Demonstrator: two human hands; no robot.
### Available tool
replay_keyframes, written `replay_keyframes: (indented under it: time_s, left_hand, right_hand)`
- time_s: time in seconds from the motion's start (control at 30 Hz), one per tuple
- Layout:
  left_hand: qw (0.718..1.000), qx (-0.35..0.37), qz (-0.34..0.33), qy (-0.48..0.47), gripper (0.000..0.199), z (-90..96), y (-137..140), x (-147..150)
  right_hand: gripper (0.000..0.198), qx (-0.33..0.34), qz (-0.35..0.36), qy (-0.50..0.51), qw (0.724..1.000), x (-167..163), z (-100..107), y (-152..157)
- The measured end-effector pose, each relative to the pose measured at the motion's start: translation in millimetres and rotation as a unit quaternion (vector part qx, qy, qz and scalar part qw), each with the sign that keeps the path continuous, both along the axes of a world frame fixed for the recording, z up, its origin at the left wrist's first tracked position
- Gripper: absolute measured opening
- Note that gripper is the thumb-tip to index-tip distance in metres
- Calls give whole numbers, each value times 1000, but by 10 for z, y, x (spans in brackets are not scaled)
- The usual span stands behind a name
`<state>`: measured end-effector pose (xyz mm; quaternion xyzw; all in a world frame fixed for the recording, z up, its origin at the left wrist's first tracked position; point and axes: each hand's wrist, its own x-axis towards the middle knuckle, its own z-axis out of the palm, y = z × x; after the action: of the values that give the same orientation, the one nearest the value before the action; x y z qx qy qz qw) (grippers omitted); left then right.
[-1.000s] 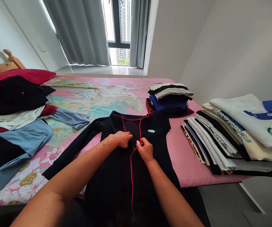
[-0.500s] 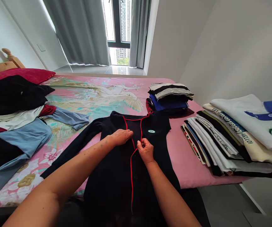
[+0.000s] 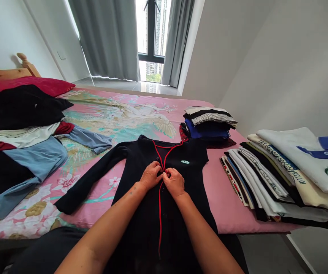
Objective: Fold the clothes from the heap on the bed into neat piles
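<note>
Left hand (image 3: 151,175) moved beside right hand (image 3: 174,182); both pinch cardigan (image 3: 141,217) front edges underneath.

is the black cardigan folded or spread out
Spread out: the black cardigan lies flat on the bed, one sleeve stretched sideways, both hands at its red-trimmed front.

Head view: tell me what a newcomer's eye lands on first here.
First, the two hands, left hand and right hand, meeting at the red-piped front of a black cardigan spread on the near edge of the pink floral bed. Next, the fanned stack of folded shirts on the right, and the loose heap of clothes on the left.
</note>
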<state>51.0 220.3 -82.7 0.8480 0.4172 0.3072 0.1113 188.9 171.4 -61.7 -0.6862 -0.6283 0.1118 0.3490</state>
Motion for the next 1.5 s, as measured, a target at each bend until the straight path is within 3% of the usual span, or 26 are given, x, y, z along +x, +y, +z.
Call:
replay_keyframes:
  time_s: [0.17,0.33,0.47,0.73,1.0,1.13,1.3,1.5]
  left_hand:
    - [1000,-4,-13,9,18,-34,13,-16]
    - [999,-9,-49,-5,33,-30,-48,-83]
    - [997,-7,-35,-68,48,-20,-104,-121]
    - [989,-100,22,-109,41,70,-124,-45]
    - [972,-150,76,-162,32,33,-122,12]
    - [967,-165,63,-183,25,11,-116,-28]
    - [967,-163,53,-190,15,11,-111,-37]
    - [969,-159,50,-185,21,48,-105,-43]
  right_hand:
    - [12,-3,21,-61,998,-134,19,78]
    - [25,5,32,-35,999,-105,-173,63]
    - [26,16,47,-6,999,-54,-236,51]
    - [21,42,37,14,998,-78,-253,6]
    - [20,41,27,31,998,-78,-229,-4]
    - [19,4,35,44,998,-53,-170,22]
    - [16,-95,53,41,993,23,-77,89]
    - [9,-128,74,18,989,75,-7,146]
